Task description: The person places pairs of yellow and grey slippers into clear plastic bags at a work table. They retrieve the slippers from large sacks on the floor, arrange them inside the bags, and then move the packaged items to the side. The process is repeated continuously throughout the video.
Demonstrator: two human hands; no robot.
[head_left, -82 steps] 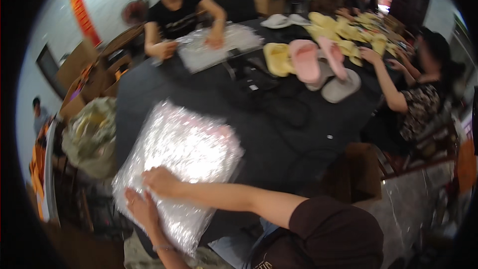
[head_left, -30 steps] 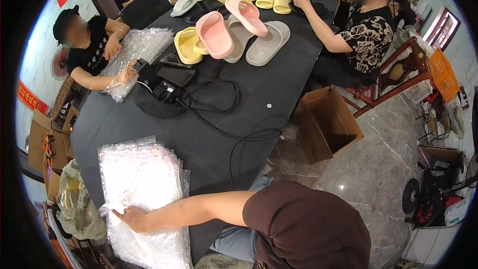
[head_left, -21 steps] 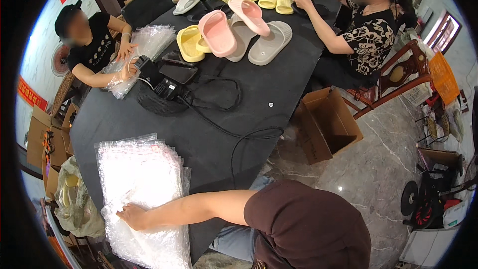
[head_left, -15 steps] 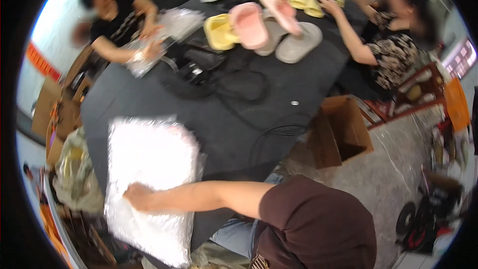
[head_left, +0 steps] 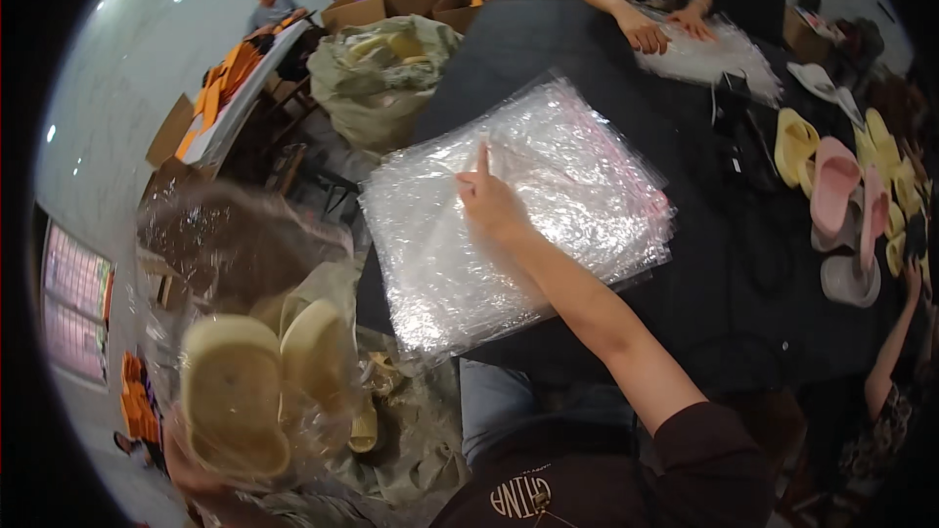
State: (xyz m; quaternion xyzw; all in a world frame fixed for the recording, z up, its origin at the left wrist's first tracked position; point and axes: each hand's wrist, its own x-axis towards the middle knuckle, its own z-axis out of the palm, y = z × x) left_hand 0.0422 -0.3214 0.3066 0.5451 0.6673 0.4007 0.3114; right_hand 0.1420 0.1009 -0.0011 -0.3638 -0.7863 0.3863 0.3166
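My right hand (head_left: 494, 203) lies on a stack of clear plastic bags (head_left: 597, 166) at the table's near left side. Its index finger is stretched out over the top bag, while the other fingers are partly curled; nothing is gripped in it. At the lower left, my left hand (head_left: 188, 460) is mostly covered by a clear plastic bag (head_left: 245, 244) and holds it from below. Inside that bag is a pair of pale yellow slippers (head_left: 233, 396), soles up or turned toward me; I cannot tell which. The left fingers are largely hidden.
Across the black table (head_left: 528, 44), a co-worker's hands (head_left: 641, 31) rest on more clear bags (head_left: 719, 57). Pink, yellow and grey slippers (head_left: 833, 191) stand at the right, near another person's arm (head_left: 895, 332). A large sack (head_left: 377, 88) stands beyond the table's left edge.
The view has swung left. My left hand has come into sight with the bagged yellow slippers. My right hand stays on the bag stack, its index finger now extended.
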